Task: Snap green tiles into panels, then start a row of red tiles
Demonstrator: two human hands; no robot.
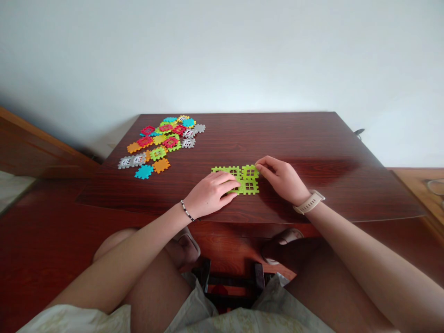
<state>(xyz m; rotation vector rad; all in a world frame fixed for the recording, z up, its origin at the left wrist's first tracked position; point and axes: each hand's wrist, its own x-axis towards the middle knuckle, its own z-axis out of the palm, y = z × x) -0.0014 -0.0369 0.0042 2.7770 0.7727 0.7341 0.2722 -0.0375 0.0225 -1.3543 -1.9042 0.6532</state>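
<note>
Several lime-green interlocking window tiles (249, 187) lie flat on the table, joined in a block. My left hand (213, 192) rests over the block's left part, fingers stretched out and pressing down on it, hiding some tiles. At the far right corner, my right hand (279, 177) pinches the edge of one green window tile (249, 172) between thumb and forefinger. A thin gap shows between this tile and the green ones to its left.
On the dark wooden table (277, 134), a loose pile of interlocking tiles (170, 142) in red, grey, orange, blue, yellow and green lies at the far left. Behind the table stands a pale wall (236, 55). The table's front edge runs just above my knees.
</note>
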